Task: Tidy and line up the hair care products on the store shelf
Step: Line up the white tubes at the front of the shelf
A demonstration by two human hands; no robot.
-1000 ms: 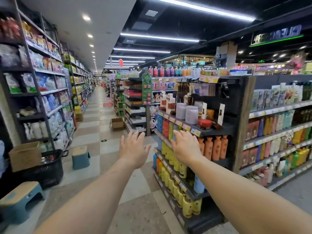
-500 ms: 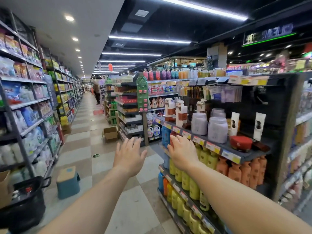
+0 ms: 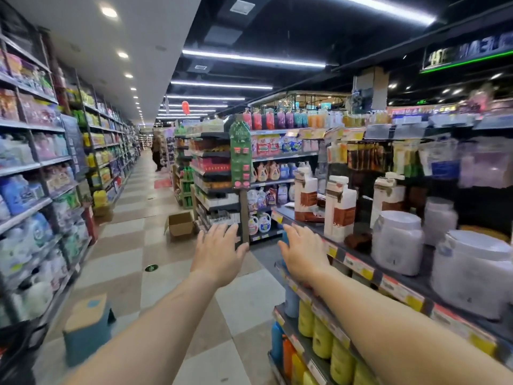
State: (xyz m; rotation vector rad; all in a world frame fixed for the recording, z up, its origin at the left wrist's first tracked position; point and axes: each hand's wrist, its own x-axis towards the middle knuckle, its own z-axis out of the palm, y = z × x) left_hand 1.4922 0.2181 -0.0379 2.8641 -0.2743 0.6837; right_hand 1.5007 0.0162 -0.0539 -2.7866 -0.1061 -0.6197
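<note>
A dark store shelf [image 3: 361, 269] runs along my right side. On its top tier stand white-and-brown pump bottles [image 3: 339, 208] and large white tubs [image 3: 397, 243], with more tubs [image 3: 472, 276] nearer to me. Yellow bottles [image 3: 322, 341] fill the tiers below. My right hand [image 3: 304, 252] is stretched out with fingers apart, just in front of the shelf's near corner, holding nothing. My left hand [image 3: 218, 252] is held out over the aisle, also empty with spread fingers.
A long aisle with a checkered floor runs ahead between shelving. A blue stool [image 3: 86, 326] stands at the left, an open cardboard box [image 3: 179, 223] on the floor ahead, and a person [image 3: 156, 152] stands far down the aisle.
The view has moved forward and closer to the shelf, so the tubs and pump bottles look larger. Both hands stay outstretched and empty.
</note>
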